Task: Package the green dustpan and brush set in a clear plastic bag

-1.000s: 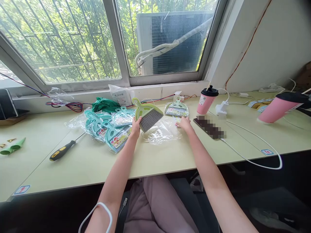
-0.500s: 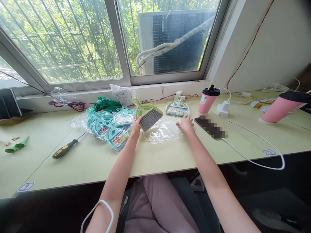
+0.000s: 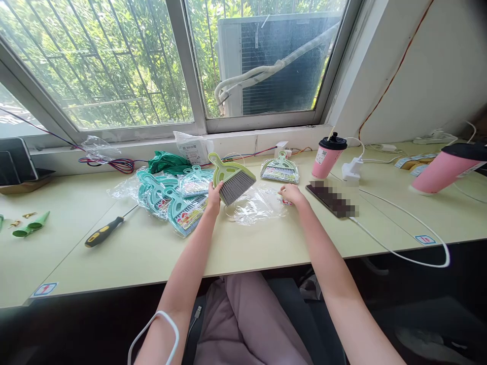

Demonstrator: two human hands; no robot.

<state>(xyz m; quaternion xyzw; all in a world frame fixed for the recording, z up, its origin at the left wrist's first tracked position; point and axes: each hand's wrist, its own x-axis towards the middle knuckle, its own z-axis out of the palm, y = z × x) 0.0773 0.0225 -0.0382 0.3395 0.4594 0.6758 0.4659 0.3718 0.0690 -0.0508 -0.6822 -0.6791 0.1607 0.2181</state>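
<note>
- One dustpan (image 3: 219, 175), with brush (image 3: 239, 186), tilts over the surface (image 3: 251, 248), its edge gripped by the left hand's (image 3: 214, 197) fingers.
- Right hand (image 3: 292, 193) at a card (image 3: 287, 202); cannot tell whether its fingers grip it.
- Clear wrap (image 3: 258, 205) lies between the hands.

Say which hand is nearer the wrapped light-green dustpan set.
Right. The right hand is just in front of the wrapped set; the left hand is farther left, holding an unwrapped green dustpan set.
</note>
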